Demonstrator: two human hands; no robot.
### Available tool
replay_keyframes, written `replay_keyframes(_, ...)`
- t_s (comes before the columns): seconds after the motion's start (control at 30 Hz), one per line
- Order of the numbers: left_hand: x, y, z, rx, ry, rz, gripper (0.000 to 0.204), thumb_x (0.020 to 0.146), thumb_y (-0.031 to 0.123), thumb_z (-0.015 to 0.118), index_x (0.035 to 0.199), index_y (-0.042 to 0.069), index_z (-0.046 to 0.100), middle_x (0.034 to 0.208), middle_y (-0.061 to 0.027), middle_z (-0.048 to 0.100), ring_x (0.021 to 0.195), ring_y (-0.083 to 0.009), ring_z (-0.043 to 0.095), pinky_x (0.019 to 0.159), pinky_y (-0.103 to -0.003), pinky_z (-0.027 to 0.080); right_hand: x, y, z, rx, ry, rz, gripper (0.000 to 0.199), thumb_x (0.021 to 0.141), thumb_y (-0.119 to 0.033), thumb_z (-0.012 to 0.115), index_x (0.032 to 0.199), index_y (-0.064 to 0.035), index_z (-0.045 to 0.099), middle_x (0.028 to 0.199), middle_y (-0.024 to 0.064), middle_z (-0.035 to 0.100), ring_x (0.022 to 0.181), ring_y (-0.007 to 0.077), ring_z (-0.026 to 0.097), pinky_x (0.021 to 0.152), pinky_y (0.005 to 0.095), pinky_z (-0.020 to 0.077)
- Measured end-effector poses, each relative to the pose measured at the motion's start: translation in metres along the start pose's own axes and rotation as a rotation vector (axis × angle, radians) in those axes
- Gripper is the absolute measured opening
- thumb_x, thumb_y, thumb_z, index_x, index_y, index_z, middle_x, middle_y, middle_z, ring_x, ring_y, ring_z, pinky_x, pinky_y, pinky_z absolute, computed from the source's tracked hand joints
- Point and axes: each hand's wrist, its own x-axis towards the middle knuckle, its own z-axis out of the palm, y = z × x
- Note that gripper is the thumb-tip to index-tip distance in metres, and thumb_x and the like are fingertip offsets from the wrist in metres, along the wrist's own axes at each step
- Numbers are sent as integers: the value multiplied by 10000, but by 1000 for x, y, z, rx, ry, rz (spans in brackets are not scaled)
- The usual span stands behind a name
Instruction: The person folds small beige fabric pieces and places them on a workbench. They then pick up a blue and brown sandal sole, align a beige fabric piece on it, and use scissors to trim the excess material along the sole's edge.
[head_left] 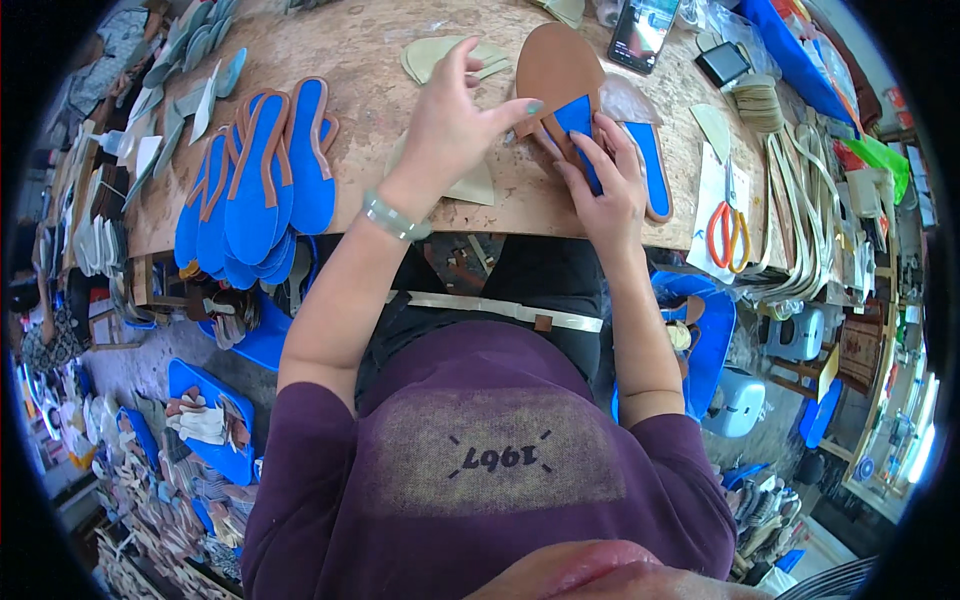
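Observation:
A shoe insole with a brown forepart and a blue heel part is tilted up over the table's near edge. My right hand grips it at the blue part, fingers on top and thumb at the side. My left hand is open beside its left edge, fingers apart, thumb stretched toward the brown part; whether the thumb touches it I cannot tell. To the right, partly covered, lies another blue insole with brown edging. Beige curved pieces lie beneath and behind my left hand.
Blue insoles with brown edging are piled on the left. Orange-handled scissors lie at the right on white paper, near long pale strips and a stack of beige pieces. A phone and a black box stand behind.

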Motion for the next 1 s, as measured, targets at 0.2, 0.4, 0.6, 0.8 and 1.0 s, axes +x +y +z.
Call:
replay_keyframes(0.2,13,21,18,-605,10,20,343,881,211,708,1098,-29,594,946,-82,688,866,-137,639,768,-275,523,4,-36,-20,165,5,22,436,711,-40,798,1124,-53,659,1295,179,534,1089,334,607,858,371,539)
replay_keyframes(0.4,6,15,10,-472,-2,-95,373,993,313,533,898,-28,648,680,-32,603,657,-97,508,619,-292,447,13,-21,-30,964,-176,581,826,744,-114,815,1417,23,355,1355,205,461,1098,237,607,852,343,542)
replay_keyframes(0.6,-12,30,11,-298,-27,27,405,1007,326,495,905,-35,644,644,-44,559,630,-105,483,610,-295,432,46,-15,-7,843,-268,465,482,808,-168,770,1194,51,581,1030,110,671,906,132,651,777,240,525)
replay_keyframes(0.8,-16,20,0,-345,-76,-85,441,1014,354,473,936,-39,660,678,-36,598,641,-110,529,631,-281,446,37,-8,17,1431,-173,881,217,891,-179,687,987,16,700,883,66,709,799,103,668,729,208,518)
replay_keyframes(1.0,-18,28,-23,-497,-346,-372,445,1007,373,498,1121,-36,630,916,-44,689,831,-58,622,731,-227,497,30,-6,16,1351,-67,835,259,913,-208,667,1025,24,695,932,66,706,831,97,659,737,214,514)
